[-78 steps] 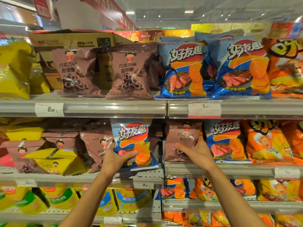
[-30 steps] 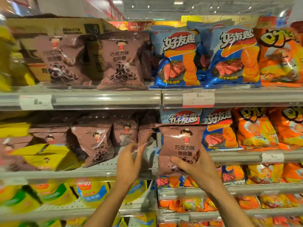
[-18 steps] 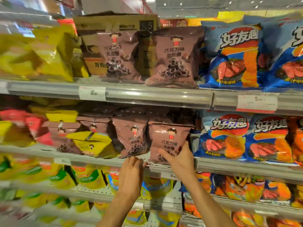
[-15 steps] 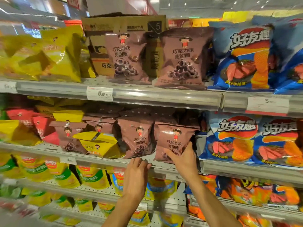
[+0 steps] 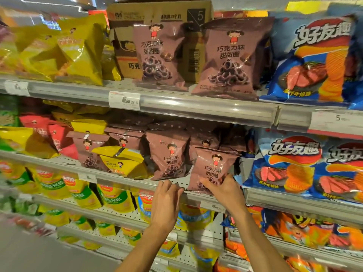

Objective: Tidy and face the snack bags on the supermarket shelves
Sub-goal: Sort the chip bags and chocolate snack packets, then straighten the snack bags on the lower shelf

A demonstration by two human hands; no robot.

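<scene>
- Your right hand [image 5: 225,190] grips the lower part of a mauve-brown foil snack bag with a cartoon girl printed on it [image 5: 213,169], thumb across its front and fingers curled round its right edge
- That bag stands upright at the front edge of the middle grey metal shelf [image 5: 121,181], near the shelf's right end, its face turned toward you
- Your left hand [image 5: 167,201] holds nothing; its fingers are bent and rest on the shelf's front edge just left of the held bag
- Just left of the held bag stands one more brown bag [image 5: 168,156], upright and facing out; further left two more brown bags show their fronts, and others sit in shadow behind where you cannot count them
- One yellow foil bag [image 5: 122,161] lies tilted in front of the left brown bags
- On the upper shelf [image 5: 196,108] two brown bags [image 5: 227,57] of the same kind stand side by side, in front of one brown cardboard carton [image 5: 157,14]
- To the right, two blue crisp bags with red and orange print [image 5: 284,163] face out on the adjoining middle shelf
- One white price label [image 5: 124,100] sits on the upper shelf's front rail
</scene>
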